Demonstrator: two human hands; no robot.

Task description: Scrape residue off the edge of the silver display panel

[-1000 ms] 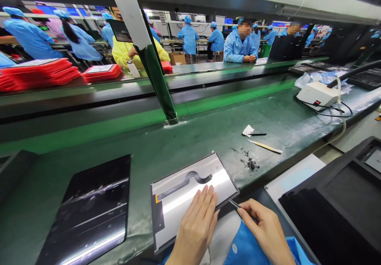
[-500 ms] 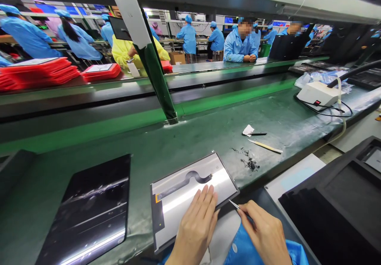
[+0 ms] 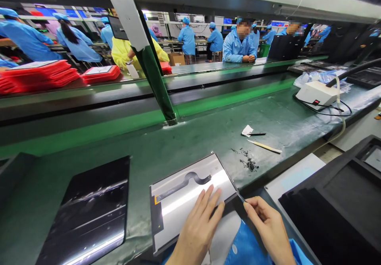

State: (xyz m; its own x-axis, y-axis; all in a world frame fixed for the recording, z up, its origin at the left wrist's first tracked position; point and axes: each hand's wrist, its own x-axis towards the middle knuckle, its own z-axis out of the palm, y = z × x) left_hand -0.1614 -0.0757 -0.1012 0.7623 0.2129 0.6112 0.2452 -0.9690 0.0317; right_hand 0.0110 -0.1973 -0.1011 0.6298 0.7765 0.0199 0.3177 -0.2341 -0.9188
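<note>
Spanning my remote view, a smooth green bench (image 3: 202, 138) bears a glossy, streaked black sheet (image 3: 89, 209) at left and, at its near edge, a silver-backed rectangular panel (image 3: 181, 203), its faint small print too tiny for me to read. Flat on that shiny back rests the person's left hand (image 3: 201, 227), fingers slightly spread; the right hand (image 3: 268, 221), apart from it, is pinched at the fingertips. A dark, curving ribbon cable (image 3: 172, 189) meets an orange patch across the panel; a yellowish-handled knife (image 3: 264, 146) lies farther right. Held in the right hand, a slim pointed tool (image 3: 241, 197) reaches the panel's right corner, near curly black shreds (image 3: 251, 165)
</note>
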